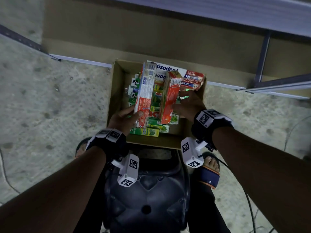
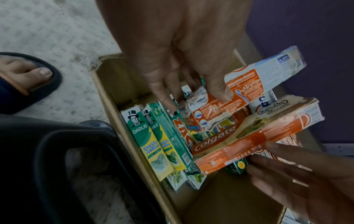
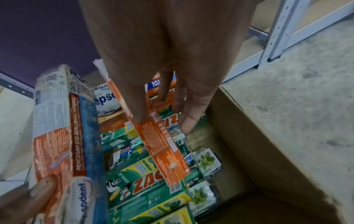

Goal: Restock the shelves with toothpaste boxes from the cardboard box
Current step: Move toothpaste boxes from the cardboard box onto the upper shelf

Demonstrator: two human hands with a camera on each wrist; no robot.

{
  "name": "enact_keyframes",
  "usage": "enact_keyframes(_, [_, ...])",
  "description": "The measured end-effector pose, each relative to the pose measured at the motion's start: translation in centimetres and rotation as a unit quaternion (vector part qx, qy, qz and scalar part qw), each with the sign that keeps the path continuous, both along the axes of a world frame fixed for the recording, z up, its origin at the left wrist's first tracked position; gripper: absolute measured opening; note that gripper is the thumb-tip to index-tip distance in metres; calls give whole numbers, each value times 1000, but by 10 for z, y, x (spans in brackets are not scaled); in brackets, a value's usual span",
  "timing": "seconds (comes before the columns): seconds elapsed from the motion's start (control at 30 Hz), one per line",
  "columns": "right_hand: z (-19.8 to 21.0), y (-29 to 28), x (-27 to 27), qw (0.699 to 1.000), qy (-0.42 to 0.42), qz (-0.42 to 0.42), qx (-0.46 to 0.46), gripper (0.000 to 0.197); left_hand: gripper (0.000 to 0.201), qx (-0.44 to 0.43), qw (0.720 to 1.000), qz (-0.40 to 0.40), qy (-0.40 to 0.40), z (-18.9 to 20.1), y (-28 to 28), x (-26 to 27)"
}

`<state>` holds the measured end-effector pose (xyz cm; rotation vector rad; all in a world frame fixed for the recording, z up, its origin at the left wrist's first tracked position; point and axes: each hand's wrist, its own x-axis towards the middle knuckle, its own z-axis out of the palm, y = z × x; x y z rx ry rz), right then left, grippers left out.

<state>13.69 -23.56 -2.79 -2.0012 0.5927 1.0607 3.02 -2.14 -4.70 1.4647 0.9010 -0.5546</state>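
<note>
Toothpaste boxes [image 1: 151,118] fill the left part of the open cardboard box [image 1: 116,91] on the concrete floor [image 1: 50,98], just in front of the low metal shelves [image 1: 262,58]; most are green Darlie cartons [image 2: 145,141] lying flat. The left hand [image 1: 124,118] pinches a Pepsodent box [image 1: 145,91] between thumb and fingers, lifted above the pile. The right hand [image 1: 188,105] holds an orange Colgate box [image 1: 169,98] beside it, thumb on one side and fingers curled round the other. The person's sandalled foot [image 1: 210,169] stands near the carton, by a dark plastic stool [image 1: 146,190].
</note>
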Motion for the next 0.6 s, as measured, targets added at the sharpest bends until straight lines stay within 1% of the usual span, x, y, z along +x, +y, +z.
enact_keyframes(0.07, [-8,3,-4,1000,0,8,11,69,28,12,1000,-22,-14,-2,0,3])
enact_keyframes(0.1, [-13,5,-6,1000,-4,12,21,69,27,19,999,-29,-19,-4,1,4])
enact_keyframes(0.17, [-20,9,-9,999,-11,26,34,63,27,39,998,-43,-20,-10,3,7])
enact_keyframes(0.23, [-26,12,-11,999,-19,38,32,57,24,43,997,-68,-19,-14,4,11])
enact_keyframes(0.27, [-30,13,-12,998,-22,43,31,54,27,36,996,-83,-21,-16,5,13])
enact_keyframes(0.33, [-35,15,-15,998,-31,45,33,51,43,29,993,-114,-29,-19,5,18])
enact_keyframes(0.4, [-40,16,-17,998,-45,43,32,51,53,23,990,-136,-37,-19,5,22])
enact_keyframes(0.5, [-40,15,-20,997,-64,47,23,48,59,14,987,-151,-45,-19,5,23])
enact_keyframes(0.6, [-34,13,-22,997,-62,52,3,38,55,-6,989,-146,-30,-15,5,19])
